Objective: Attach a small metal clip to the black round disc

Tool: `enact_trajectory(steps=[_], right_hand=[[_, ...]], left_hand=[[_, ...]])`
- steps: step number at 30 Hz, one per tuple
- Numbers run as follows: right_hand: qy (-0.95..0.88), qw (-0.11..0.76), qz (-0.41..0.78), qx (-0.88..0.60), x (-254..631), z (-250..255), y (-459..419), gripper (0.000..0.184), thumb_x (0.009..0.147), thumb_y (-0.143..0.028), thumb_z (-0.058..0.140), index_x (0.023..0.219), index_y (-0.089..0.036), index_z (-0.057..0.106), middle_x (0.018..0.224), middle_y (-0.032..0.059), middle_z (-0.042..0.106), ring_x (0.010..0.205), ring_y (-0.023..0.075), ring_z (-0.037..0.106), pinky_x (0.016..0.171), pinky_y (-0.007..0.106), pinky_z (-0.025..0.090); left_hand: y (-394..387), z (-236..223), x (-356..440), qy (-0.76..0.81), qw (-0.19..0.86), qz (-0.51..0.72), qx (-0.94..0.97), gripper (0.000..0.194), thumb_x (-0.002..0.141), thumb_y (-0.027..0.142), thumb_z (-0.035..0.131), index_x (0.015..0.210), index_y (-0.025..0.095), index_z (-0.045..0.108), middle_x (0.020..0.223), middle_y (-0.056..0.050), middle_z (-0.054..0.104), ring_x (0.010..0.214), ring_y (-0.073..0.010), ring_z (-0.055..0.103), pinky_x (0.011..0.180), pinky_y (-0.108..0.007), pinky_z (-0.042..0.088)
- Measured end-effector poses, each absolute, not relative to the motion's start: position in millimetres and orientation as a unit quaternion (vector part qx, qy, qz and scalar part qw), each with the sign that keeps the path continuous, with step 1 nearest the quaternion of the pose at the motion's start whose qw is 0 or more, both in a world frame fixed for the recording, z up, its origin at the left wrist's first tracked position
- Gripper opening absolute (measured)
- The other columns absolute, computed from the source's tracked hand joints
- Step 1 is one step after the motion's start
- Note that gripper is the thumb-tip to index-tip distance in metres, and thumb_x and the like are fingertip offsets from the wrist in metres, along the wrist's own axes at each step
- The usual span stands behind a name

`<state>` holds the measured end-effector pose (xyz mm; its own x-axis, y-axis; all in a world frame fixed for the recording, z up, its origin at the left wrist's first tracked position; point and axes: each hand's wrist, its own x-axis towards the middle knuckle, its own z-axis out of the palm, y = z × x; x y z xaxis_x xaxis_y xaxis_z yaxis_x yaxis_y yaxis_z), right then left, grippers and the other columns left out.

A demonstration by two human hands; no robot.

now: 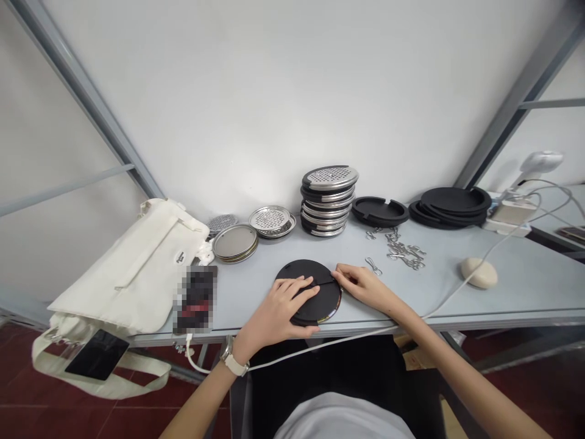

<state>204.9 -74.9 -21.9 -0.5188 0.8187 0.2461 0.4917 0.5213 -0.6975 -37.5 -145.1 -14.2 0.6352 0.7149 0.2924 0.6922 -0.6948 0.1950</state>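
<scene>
A black round disc (299, 272) with a straight slit lies on the table near the front edge, with a thin shiny coloured strip along its lower right rim. My left hand (283, 305) rests on it, fingers spread flat over the top and thumb along the near rim. At the right rim, by the slit's end, my right hand (361, 285) is closed in a pinch on the disc; its fingertips partly hide what they grip. Just right of this hand lies a single small metal clip (373, 266). More small metal clips (406, 253) lie in a loose pile behind it.
Behind stand a stack of black-rimmed perforated metal discs (329, 201), metal plates (234, 242), perforated plates (269, 218) and black round trays (380, 211), (452, 204). A white bag (123, 268) and phone (196, 299) sit left. A white cable (320, 347) crosses in front, near a cream mouse (479, 272).
</scene>
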Motion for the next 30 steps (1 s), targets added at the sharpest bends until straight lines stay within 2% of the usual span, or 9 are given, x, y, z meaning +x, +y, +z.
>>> enact_trajectory(steps=[13, 22, 30], right_hand=[[-0.843, 0.263, 0.222, -0.413, 202.6, -25.1, -75.1, 0.035, 0.098, -0.038, 0.031, 0.072, -0.022, 0.047, 0.060, -0.0011, 0.053, 0.054, 0.0153, 0.050, 0.058, 0.026, 0.036], [-0.846, 0.263, 0.226, -0.406, 203.5, -21.3, -76.0, 0.036, 0.097, -0.037, 0.034, 0.066, -0.022, 0.044, 0.057, -0.0020, 0.050, 0.052, 0.0140, 0.046, 0.054, 0.025, 0.033], [-0.854, 0.252, 0.213, -0.403, 202.8, -22.1, -74.5, 0.035, 0.098, -0.035, 0.032, 0.070, -0.022, 0.049, 0.062, 0.0000, 0.056, 0.053, 0.0148, 0.048, 0.056, 0.026, 0.034]], left_hand=[[-145.3, -14.3, -37.3, 0.388, 0.037, 0.180, 0.903, 0.071, 0.079, 0.048, 0.065, 0.140, 0.024, 0.039, 0.145, -0.011, 0.042, 0.135, -0.0289, 0.037, 0.107, -0.045, 0.032], [-144.9, -14.1, -37.8, 0.387, 0.032, 0.176, 0.904, 0.070, 0.079, 0.050, 0.064, 0.140, 0.024, 0.040, 0.145, -0.010, 0.042, 0.134, -0.0281, 0.037, 0.106, -0.044, 0.033], [-143.2, -15.6, -38.3, 0.389, 0.018, 0.164, 0.906, 0.070, 0.081, 0.055, 0.061, 0.140, 0.025, 0.040, 0.144, -0.010, 0.043, 0.133, -0.0289, 0.038, 0.105, -0.044, 0.034]])
